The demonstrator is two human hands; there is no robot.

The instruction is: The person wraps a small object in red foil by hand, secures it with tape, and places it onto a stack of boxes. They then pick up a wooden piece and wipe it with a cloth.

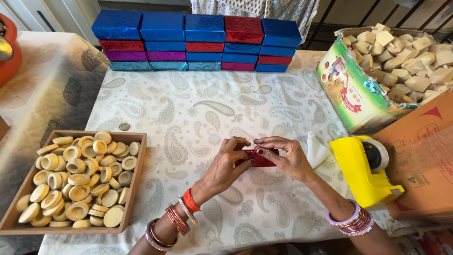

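Red foil packet (260, 159), at table (198, 113) centre, is being folded: left hand (225, 166) and right hand (285, 158) are pinching it (tape dispenser (365, 172) at 3 o'clock); sealing likely needs tape.

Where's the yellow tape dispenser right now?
In the head view the yellow tape dispenser sits on the table's right side, just right of the right hand, in front of the printed carton of blocks.
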